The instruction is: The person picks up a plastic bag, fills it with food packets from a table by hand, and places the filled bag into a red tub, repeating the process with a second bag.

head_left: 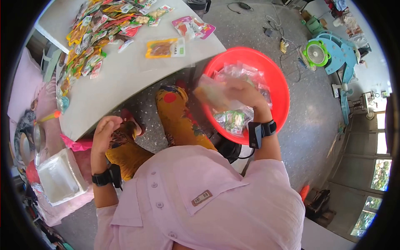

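Observation:
Over the red basin (284, 98), my right hand (246, 93) grips a clear plastic packet (211, 93), blurred by motion, with greenish and yellowish contents. Clear packets (233, 121) with green print lie in the basin below. My left hand (107, 127) is near the table's front edge, above my left leg, with its fingers curled and nothing visible between them. A yellow-edged packet (164, 48) lies flat on the white table (125, 79), and a pink-edged packet (193, 27) lies behind it.
A large heap of small colourful packets (98, 35) covers the table's far left. A white foam box (61, 177) sits at lower left. A green fan (316, 53), cables (283, 46) and blue chairs (339, 56) are at the right.

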Tool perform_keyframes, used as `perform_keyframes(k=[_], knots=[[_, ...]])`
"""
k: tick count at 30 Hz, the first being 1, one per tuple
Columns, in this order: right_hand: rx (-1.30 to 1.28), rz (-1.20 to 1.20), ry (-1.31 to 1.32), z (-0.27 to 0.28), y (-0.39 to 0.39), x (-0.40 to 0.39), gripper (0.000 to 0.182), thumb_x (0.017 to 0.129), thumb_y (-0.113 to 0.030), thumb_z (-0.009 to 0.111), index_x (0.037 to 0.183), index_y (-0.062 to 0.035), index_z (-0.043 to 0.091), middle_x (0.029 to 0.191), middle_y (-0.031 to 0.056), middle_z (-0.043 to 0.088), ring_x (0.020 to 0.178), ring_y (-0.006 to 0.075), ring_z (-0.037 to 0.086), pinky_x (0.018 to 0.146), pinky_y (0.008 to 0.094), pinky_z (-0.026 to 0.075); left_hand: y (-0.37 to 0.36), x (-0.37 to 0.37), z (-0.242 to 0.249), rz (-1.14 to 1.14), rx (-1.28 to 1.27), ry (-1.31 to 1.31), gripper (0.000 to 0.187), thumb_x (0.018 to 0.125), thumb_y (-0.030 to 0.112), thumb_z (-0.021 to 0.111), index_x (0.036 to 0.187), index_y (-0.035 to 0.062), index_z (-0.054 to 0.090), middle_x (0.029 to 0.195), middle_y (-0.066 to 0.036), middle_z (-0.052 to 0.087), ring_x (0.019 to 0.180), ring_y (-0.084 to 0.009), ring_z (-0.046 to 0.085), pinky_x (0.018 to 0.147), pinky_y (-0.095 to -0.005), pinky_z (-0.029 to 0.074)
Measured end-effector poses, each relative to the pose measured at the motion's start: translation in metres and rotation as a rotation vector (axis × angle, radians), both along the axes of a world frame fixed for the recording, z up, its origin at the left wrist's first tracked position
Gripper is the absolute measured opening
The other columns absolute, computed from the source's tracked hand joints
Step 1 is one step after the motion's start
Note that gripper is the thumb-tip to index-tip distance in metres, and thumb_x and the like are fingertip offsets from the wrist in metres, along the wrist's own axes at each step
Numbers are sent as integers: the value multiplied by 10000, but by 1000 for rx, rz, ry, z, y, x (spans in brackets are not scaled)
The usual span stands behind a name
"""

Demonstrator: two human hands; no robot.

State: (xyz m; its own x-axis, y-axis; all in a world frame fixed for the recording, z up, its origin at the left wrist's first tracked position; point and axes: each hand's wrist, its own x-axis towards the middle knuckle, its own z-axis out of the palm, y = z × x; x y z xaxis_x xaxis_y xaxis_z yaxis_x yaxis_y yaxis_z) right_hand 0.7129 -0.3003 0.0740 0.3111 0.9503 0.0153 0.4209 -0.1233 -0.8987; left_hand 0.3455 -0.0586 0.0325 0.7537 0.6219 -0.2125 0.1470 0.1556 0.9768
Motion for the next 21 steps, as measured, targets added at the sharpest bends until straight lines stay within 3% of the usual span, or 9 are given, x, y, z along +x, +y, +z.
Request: perform_keyframes(k=[3, 6, 9, 10, 11, 15, 21], knots=[[-256, -132, -54, -85, -24, 65, 92, 709, -104, 535, 771, -42, 562, 703, 41, 558, 678, 134, 538, 607, 259, 422, 11, -17, -29, 62, 136, 214, 200, 829, 145, 448, 952, 3, 517, 942, -71, 541, 903, -167, 507, 811, -281, 388], [-402, -387, -112, -139, -36, 121, 118, 704, -137, 513, 748, -34, 550, 701, 92, 580, 682, 193, 566, 593, 297, 430, 19, -39, -58, 72, 354, 358, 172, 794, 121, 489, 916, 8, 530, 933, -81, 541, 913, -192, 497, 807, -295, 382], [-473, -487, -606, -180, -35, 180, 137, 703, -156, 485, 709, -25, 523, 709, 156, 577, 696, 272, 574, 592, 349, 435, 16, -53, -71, 95, 701, 469, 162, 743, 91, 526, 886, 15, 536, 946, -112, 532, 964, -254, 476, 828, -336, 365], [-464, -515, -620, -179, -33, 192, 142, 714, -157, 462, 724, -27, 517, 735, 197, 560, 734, 329, 562, 624, 396, 434, 13, -54, -70, 86, 849, 461, 165, 726, 83, 534, 879, 20, 538, 957, -121, 526, 984, -273, 463, 839, -352, 356], [-473, -583, -708, -181, -30, 201, 141, 721, -159, 461, 736, -31, 517, 732, 195, 563, 740, 332, 563, 626, 406, 439, 11, -55, -70, 76, 996, 451, 170, 709, 76, 542, 871, 25, 539, 967, -130, 520, 1003, -292, 451, 850, -368, 346], [-486, -710, -931, -184, 1, 209, 149, 749, -159, 440, 786, -41, 524, 728, 198, 568, 741, 347, 562, 618, 429, 449, 5, -58, -79, 106, 1218, 605, 186, 667, 56, 558, 851, 49, 540, 1016, -118, 502, 1050, -298, 416, 880, -390, 313], [-439, -495, -755, -259, 48, 144, 167, 760, -151, 409, 777, -28, 521, 716, 207, 566, 733, 363, 560, 618, 437, 453, -3, -43, -77, 157, 1277, 686, 158, 656, 103, 570, 811, 75, 554, 1024, -81, 506, 1069, -279, 403, 898, -396, 276]])
